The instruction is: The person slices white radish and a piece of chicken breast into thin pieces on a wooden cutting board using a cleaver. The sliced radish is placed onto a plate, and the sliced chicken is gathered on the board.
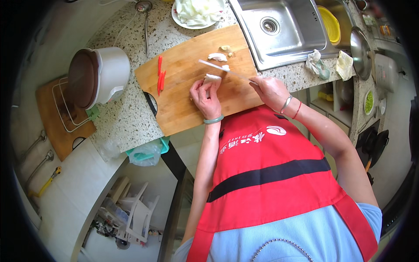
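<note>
My left hand (205, 98) presses a white chunk of food (212, 78) onto the wooden cutting board (179, 113), its fingers bent round the chunk. In my right hand (271, 92) is a knife (233, 73), its thin blade slanting leftward over the board beyond the chunk. Beside the blade sits a small white bit (225, 67). Farther off are another white piece (217, 57) and a yellowish scrap (226, 49); I cannot tell their kind. Red pepper strips (161, 80) lie on the board's left part. My right fingers cover the knife's handle.
A plate of white slices (175, 16) stands behind the board, with a ladle (146, 35) to its left. At the left is a rice cooker (115, 65). The steel sink (292, 26) adjoins the board's right side; cloths (344, 65) lie along its front.
</note>
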